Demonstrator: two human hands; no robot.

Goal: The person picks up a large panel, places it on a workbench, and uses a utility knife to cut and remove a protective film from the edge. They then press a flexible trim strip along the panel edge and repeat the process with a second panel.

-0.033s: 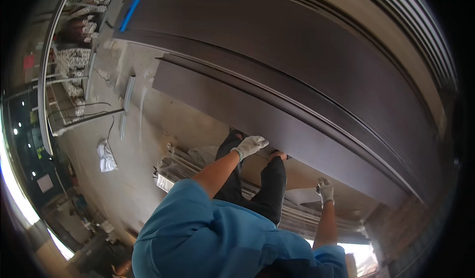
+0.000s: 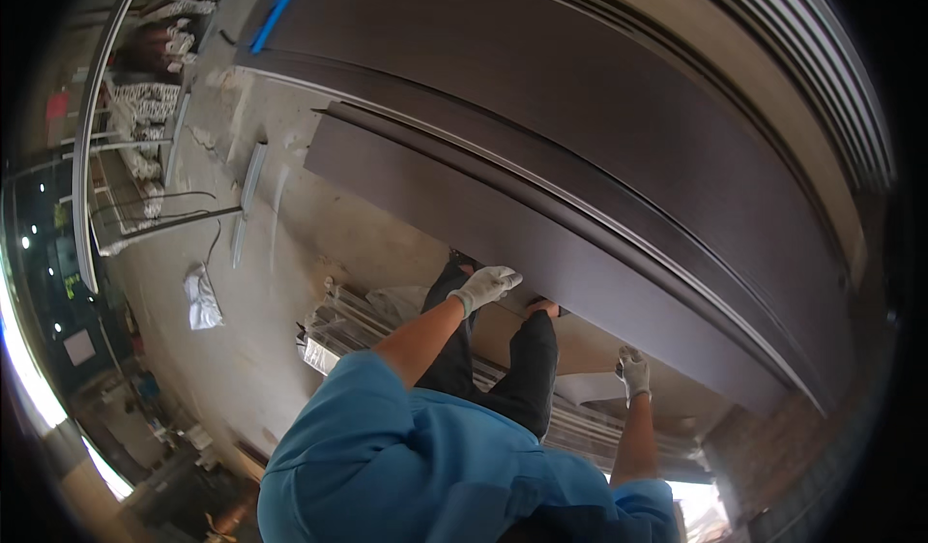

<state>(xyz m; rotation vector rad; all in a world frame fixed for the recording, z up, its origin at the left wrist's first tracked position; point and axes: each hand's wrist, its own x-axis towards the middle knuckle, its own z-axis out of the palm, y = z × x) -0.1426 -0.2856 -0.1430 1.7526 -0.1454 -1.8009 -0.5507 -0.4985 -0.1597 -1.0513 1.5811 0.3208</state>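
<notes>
A long, flat, dark grey-brown panel [image 2: 580, 258] runs diagonally in front of me, its near edge towards my body. My left hand [image 2: 488, 290], in a whitish work glove, is closed at this near edge, fingertips against the panel. Further right, my right hand [image 2: 633, 371], gloved too, has its fingers curled in at the same edge; the exact contact there is hard to see. Just behind the narrow panel lies a wider panel of the same colour [image 2: 483, 50], with a blue strip [image 2: 274, 21] near its left end.
Wrapped long profiles [image 2: 358, 325] lie on the floor behind my legs. A pale sheet [image 2: 590, 386] is beside my right hand. To the left are a metal frame rack [image 2: 89, 176], a loose metal bar [image 2: 249, 200] and a white bag [image 2: 201, 299]. Ribbed profiles [image 2: 822, 59] stand at the far right.
The wide panel with its blue strip appears slightly further right, and the view has shifted a little. Both hands stay almost in place at the narrow panel's edge.
</notes>
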